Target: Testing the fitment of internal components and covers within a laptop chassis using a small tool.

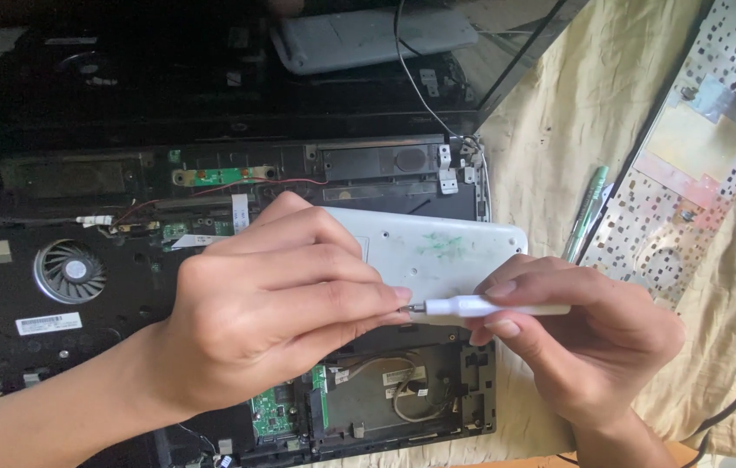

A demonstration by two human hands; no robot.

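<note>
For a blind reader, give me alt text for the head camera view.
Two bare hands meet over an opened laptop: the right hand holds a white screwdriver, its tip pinched by the left hand. A fan sits left, a keyboard plate right.

Two hands (272,303) (576,338), one screwdriver (489,306), one opened laptop (212,173), one fan (71,271), one pen (586,212).

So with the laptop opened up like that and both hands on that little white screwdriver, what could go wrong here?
1. The left hand pinches at the tip of the white screwdriver, which the right hand holds; whatever small part is there could drop into the open laptop chassis, perhaps near the cooling fan.
2. A slip of the tip might scratch the exposed green circuit board.
3. The white panel lies loose across the chassis and could slide.
</note>
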